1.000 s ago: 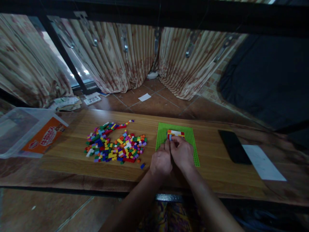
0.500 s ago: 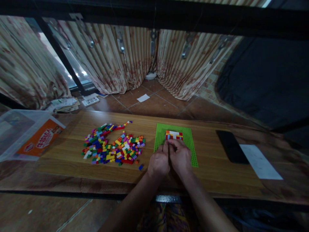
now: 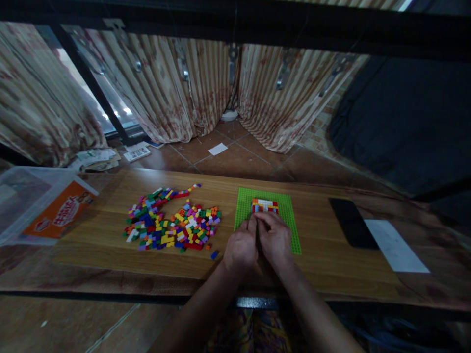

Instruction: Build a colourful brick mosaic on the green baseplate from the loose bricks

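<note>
A green baseplate point(image 3: 285, 215) lies on the wooden table, with a small block of red, white and orange bricks point(image 3: 264, 205) built near its far edge. My left hand point(image 3: 241, 246) and my right hand point(image 3: 275, 239) are side by side over the near half of the plate, fingers curled and pressed together just below the block. What the fingertips pinch is too small to make out. A heap of loose coloured bricks point(image 3: 171, 224) is spread to the left of the plate.
A clear plastic tub point(image 3: 22, 201) with an orange label stands at the table's left end. A black phone point(image 3: 352, 222) and a white sheet point(image 3: 395, 245) lie to the right. One blue brick point(image 3: 214, 254) sits apart near the front. Curtains hang behind.
Both hands have drawn slightly back from the brick block toward me; the view has shifted a little. The bricks on the table have not moved.
</note>
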The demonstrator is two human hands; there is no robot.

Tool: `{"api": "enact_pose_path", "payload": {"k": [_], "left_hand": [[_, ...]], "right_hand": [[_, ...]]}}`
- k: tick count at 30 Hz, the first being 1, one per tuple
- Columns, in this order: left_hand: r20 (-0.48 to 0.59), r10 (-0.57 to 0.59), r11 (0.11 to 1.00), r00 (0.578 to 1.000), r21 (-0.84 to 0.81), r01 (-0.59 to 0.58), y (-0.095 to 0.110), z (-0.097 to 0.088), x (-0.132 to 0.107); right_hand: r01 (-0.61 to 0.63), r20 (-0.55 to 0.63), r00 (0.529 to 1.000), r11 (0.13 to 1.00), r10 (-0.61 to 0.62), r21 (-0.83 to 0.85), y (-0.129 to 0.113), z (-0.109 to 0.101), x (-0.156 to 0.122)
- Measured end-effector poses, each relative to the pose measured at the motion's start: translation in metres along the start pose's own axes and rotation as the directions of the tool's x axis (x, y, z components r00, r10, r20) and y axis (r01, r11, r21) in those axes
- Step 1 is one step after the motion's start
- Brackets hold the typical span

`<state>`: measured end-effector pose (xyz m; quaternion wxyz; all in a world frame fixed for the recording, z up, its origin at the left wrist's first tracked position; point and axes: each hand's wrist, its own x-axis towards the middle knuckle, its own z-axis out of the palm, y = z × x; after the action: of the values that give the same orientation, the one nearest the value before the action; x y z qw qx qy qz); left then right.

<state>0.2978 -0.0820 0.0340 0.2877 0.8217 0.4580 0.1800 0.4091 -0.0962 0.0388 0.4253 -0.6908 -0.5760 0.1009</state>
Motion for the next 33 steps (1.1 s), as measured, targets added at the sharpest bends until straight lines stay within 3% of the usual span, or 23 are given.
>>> {"api": "enact_pose_path", "payload": {"k": [6, 11, 17, 22, 28, 33], "left_hand": [[0.022, -0.021, 1.0, 1.0, 0.004, 0.021, -0.001, -0.002, 0.001], [0.018, -0.002, 1.0, 1.0, -0.01, 0.002, -0.003, -0.001, 0.001], [-0.009, 0.027, 0.999, 1.0, -0.031, -0.027, -0.006, 0.0, 0.0], [-0.026, 0.023, 1.0, 0.999, -0.007, -0.024, -0.009, 0.002, 0.0], [-0.036, 0.04, 0.999, 0.999, 0.022, -0.039, -0.011, 0.005, 0.0], [-0.052, 0.042, 0.999, 0.998, 0.027, -0.04, -0.012, 0.006, 0.0]], "right_hand": [[0.055, -0.044, 0.998, 0.998, -0.054, 0.022, 0.005, 0.002, -0.002], [0.055, -0.062, 0.996, 0.986, -0.066, -0.157, 0.011, 0.001, -0.004], [0.162, 0.181, 0.979, 0.905, -0.096, -0.394, 0.024, -0.014, 0.015], [0.288, 0.388, 0.91, 0.897, -0.147, -0.336, 0.032, -0.025, 0.036], [0.314, 0.427, 0.885, 0.915, -0.186, -0.253, 0.035, -0.027, 0.044], [0.324, 0.436, 0.884, 0.896, -0.171, -0.305, 0.024, -0.027, 0.048]]}}
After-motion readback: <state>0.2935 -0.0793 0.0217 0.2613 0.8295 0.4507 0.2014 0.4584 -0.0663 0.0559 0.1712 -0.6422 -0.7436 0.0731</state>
